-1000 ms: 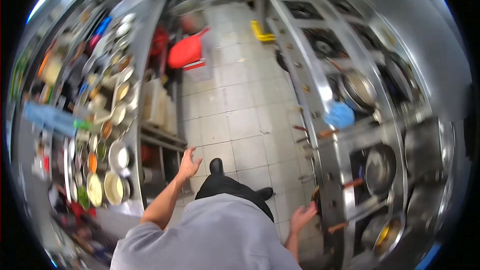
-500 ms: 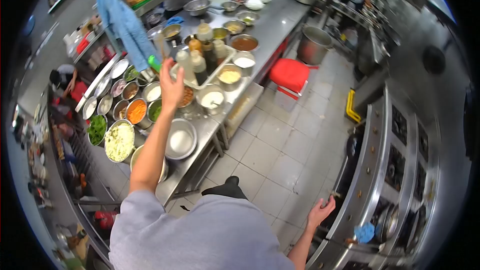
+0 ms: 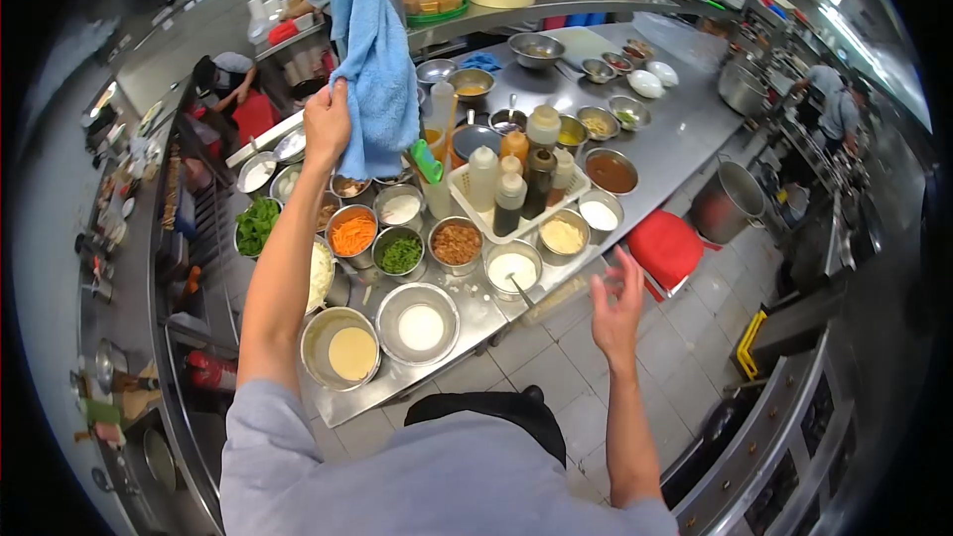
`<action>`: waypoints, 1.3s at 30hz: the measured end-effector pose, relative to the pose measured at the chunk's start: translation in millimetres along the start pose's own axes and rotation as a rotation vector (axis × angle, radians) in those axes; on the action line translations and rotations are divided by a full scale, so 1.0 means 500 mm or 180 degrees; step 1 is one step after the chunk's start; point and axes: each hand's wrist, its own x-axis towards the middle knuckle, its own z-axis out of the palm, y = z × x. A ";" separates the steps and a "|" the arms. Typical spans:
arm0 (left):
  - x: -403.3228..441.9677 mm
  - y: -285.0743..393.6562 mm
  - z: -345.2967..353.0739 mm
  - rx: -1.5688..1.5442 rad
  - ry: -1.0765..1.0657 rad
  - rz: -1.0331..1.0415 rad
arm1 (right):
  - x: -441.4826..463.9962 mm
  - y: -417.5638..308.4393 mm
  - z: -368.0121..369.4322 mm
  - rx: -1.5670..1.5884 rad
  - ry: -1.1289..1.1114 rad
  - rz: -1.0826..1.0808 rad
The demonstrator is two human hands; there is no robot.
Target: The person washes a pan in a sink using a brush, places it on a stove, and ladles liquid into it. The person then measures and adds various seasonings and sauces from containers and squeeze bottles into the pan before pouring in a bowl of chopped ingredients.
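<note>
My left hand is closed on the lower left edge of a blue towel, which hangs from above over the counter. Below that arm stand metal containers of shredded carrot, chopped green herbs and leafy greens. Over the floor by the counter's edge, my right hand is raised with its fingers apart and nothing in it. Nearest to it are a bowl of white sauce with a spoon and a red stool.
A white basket of squeeze bottles stands mid-counter. Two bowls, one with a pale yellow batter, one with a white content, sit at the near corner. A large pot is on the floor, a stove at right. Co-workers stand farther off.
My left hand has gone from reaching over the counter to gripping the towel. My right hand has risen from beside the stove toward the counter. The view has turned left.
</note>
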 end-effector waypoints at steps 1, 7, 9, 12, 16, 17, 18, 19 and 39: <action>0.005 -0.010 -0.014 -0.0337 -0.0032 -0.0038 | 0.045 -0.016 0.025 0.0219 -0.0146 -0.0161; -0.039 0.137 -0.114 -0.0956 -0.0503 -0.0095 | 0.299 -0.177 0.159 0.0640 -0.0999 -0.1281; -0.043 0.175 -0.125 -0.1276 -0.1011 -0.0140 | 0.370 -0.221 0.228 0.0636 -0.0922 -0.1844; -0.062 0.264 -0.101 -0.3598 -0.1935 -0.0587 | 0.429 -0.312 0.327 0.0396 -0.0773 -0.2270; 0.003 0.219 0.011 -0.2336 -0.0883 -0.0663 | 0.392 -0.389 0.479 0.1671 -0.1216 -0.1559; 0.033 0.176 0.037 -0.2249 -0.0346 -0.1062 | 0.373 -0.404 0.509 0.3529 -0.2050 -0.0137; 0.065 0.135 0.038 -0.2310 -0.0414 -0.1081 | 0.367 -0.403 0.522 0.5293 -0.2767 0.1481; 0.095 0.090 0.031 -0.1750 -0.0352 -0.0940 | 0.376 -0.403 0.509 0.5171 -0.3202 0.1354; 0.058 0.094 0.092 -0.1964 -0.0532 0.0222 | 0.404 -0.451 0.548 0.3325 -0.0704 -0.0672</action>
